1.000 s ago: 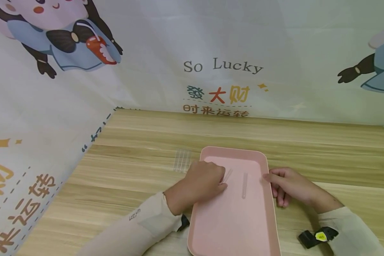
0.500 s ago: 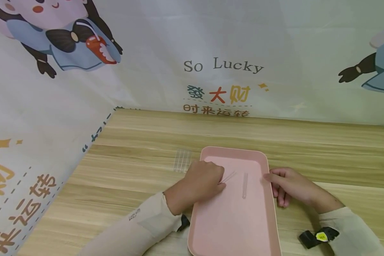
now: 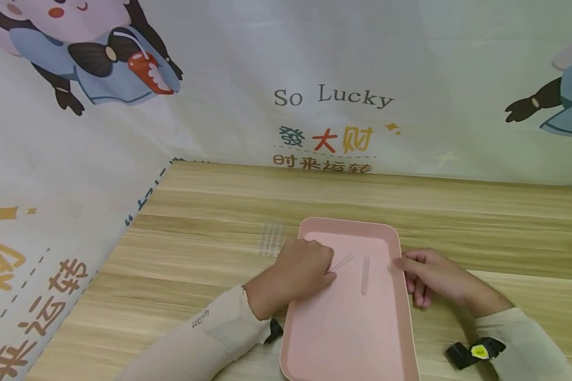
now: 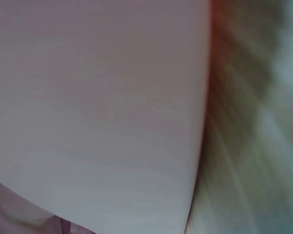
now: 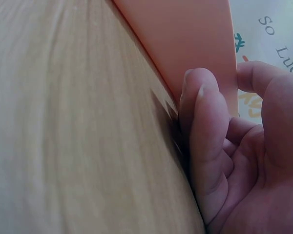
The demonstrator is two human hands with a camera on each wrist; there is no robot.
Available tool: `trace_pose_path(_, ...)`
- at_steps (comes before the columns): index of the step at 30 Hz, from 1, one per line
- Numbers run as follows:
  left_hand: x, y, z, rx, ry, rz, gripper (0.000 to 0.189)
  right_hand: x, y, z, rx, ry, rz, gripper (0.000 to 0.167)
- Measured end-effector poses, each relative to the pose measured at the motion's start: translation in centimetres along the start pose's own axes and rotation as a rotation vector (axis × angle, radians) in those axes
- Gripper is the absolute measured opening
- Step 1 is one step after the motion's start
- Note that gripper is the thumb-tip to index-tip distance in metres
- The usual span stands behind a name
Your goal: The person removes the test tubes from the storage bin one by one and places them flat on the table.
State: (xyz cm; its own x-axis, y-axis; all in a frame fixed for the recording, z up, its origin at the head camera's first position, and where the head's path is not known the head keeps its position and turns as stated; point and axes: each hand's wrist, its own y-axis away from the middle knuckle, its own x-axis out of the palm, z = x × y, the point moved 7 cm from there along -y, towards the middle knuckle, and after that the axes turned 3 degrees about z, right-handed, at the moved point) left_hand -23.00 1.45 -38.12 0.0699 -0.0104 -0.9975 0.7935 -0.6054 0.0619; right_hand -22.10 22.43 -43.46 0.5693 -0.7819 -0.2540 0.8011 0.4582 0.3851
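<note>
In the head view a pink tray (image 3: 348, 333) lies lengthwise in front of me on the table. My left hand (image 3: 300, 272) reaches over its left rim, fingers curled, pinching a thin clear tube (image 3: 344, 261) that slants up to the right out of the fingertips. To its right another clear tube (image 3: 365, 276) lies on the tray floor. My right hand (image 3: 431, 275) holds the tray's right rim, the thumb over the edge. The right wrist view has the fingers (image 5: 207, 126) against the tray's outer wall (image 5: 190, 39). The tray's side fills most of the left wrist view, hiding the left hand's work.
Several clear tubes (image 3: 271, 238) lie side by side on the wooden table (image 3: 209, 211), just left of the tray's far corner. A printed cloth (image 3: 229, 106) stands behind the table and along its left side. Black wrist straps show at both sleeves.
The tube in my left hand has tipped over to the right, its free end now lower and nearer the tube on the tray floor. Both hands and the tray hold their places.
</note>
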Motion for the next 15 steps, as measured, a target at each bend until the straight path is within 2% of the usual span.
trace_pose_path(15,-0.03,0.07,0.01,0.003,-0.011,0.004,0.047,0.11,0.03,0.19,0.009,0.004,0.007,0.038)
